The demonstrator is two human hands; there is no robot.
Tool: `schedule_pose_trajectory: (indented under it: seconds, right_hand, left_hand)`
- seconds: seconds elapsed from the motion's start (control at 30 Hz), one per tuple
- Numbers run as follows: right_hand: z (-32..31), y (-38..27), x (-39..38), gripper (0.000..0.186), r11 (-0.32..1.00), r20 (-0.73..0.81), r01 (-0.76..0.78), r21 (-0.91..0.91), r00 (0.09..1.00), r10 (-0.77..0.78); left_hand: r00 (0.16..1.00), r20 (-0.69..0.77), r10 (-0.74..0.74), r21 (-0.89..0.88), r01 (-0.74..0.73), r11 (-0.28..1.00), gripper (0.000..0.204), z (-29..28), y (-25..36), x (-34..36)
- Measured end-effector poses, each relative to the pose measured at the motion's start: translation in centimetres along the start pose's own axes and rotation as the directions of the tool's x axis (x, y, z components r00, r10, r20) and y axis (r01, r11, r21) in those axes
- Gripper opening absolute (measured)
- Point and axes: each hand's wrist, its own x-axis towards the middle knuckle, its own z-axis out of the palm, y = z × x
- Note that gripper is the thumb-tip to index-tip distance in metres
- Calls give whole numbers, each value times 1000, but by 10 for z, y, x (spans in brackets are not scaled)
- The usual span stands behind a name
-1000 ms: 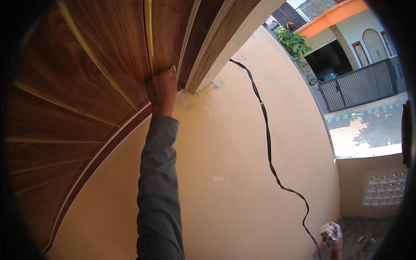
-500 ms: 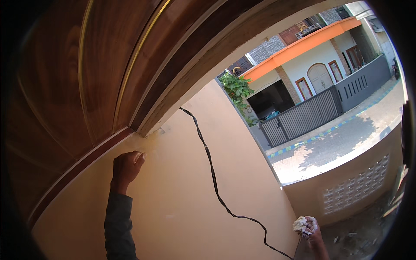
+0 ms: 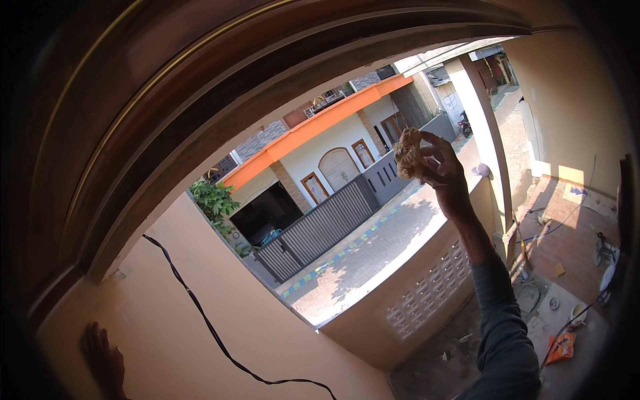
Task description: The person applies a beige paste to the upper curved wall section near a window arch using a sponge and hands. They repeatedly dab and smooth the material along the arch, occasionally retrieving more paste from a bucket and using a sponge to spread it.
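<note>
My right hand [image 3: 441, 175] is raised on an outstretched arm, its fingers closed around a rough, pale beige lump of plaster-like paste [image 3: 407, 153]. The lump sits apart from the wooden trim [image 3: 320, 63] that curves overhead. At lower left, my left hand [image 3: 103, 353] rests against or just before the cream wall [image 3: 173, 333], fingers stretched out, with nothing seen in it. Above that hand, a patchy stain [image 3: 110, 283] marks the wall by the trim's corner.
A twisted black cable [image 3: 200, 310] hangs along the wall. Beyond the low wall with a perforated panel [image 3: 430, 293] lie a street and a grey gate [image 3: 320, 230]. Down at right, a bucket [image 3: 579, 313], an orange packet [image 3: 561, 347] and debris lie on the floor.
The view has swung to the right. My right hand has risen from low down with the lump. My left hand, earlier closed near the trim corner, is now lower with its fingers stretched.
</note>
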Motion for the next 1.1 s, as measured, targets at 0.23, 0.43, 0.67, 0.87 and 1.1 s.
schedule_pose_trajectory:
  seconds: [0.23,0.43,0.67,0.87,1.1]
  right_hand:
    - [-38,-50,151,46,886,-267,327,-328,868,-419]
    - [-90,-43,262,44,551,-224,353,-756,652,-724]
    - [-70,-31,276,24,493,-70,486,-722,658,-750]
    - [-2,-45,236,33,669,-154,445,-595,755,-638]
    - [89,-68,183,29,753,-157,511,-415,775,-613]
  left_hand:
    - [996,-78,49,-44,-53,998,68,15,-10,-3]
    - [960,-168,223,142,-200,969,51,-43,11,15]
    - [977,-109,183,160,-164,973,52,-47,12,10]
    - [981,-88,173,216,-151,965,52,-53,14,6]
    - [988,-74,137,231,-117,966,51,-64,24,10]
